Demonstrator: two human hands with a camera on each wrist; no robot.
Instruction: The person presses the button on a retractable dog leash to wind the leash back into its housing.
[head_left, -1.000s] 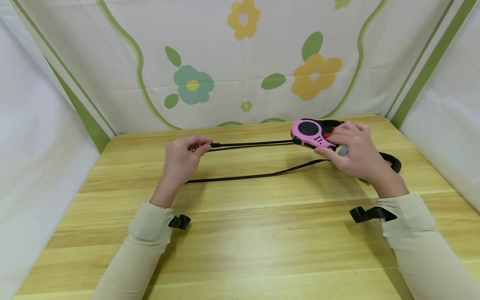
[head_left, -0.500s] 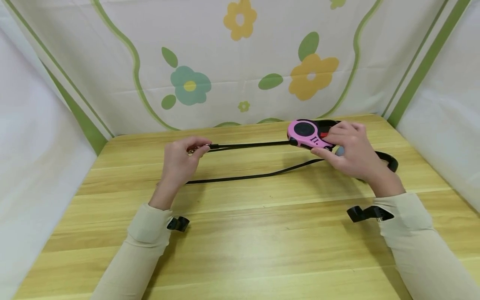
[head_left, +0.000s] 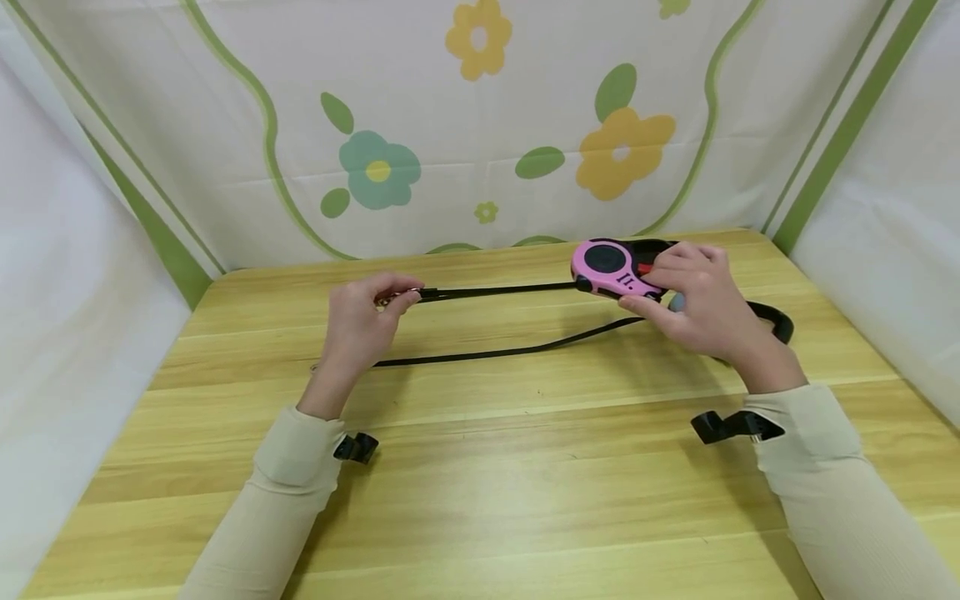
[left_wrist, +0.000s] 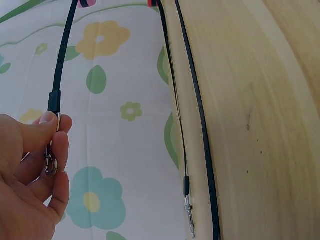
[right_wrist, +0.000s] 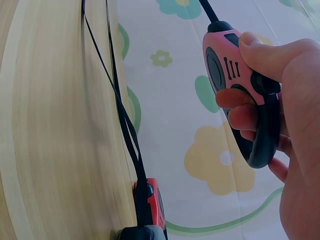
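My right hand (head_left: 697, 296) grips the black loop handle of a pink retractable dog leash (head_left: 591, 260), raised over the table. In the right wrist view its thumb rests on the pink casing (right_wrist: 231, 62). Opposite, my left hand (head_left: 360, 325) pinches the metal snap hook (left_wrist: 51, 162) at the end of that leash's black strap (left_wrist: 64, 55). The strap runs between the two hands. Below it, a red retractable leash (right_wrist: 157, 202) lies on the table, mostly hidden from the head view by my right hand.
Another black strap (head_left: 465, 357) stretches over the wooden table (head_left: 480, 500). A black handle (head_left: 782, 321) lies beyond my right wrist. A loose snap hook (left_wrist: 189, 212) shows in the left wrist view. A flowered cloth (head_left: 262, 208) hangs behind the table.
The head view has shifted slightly. The pink leash has come a little to the left, toward my left hand; both hands keep their holds.
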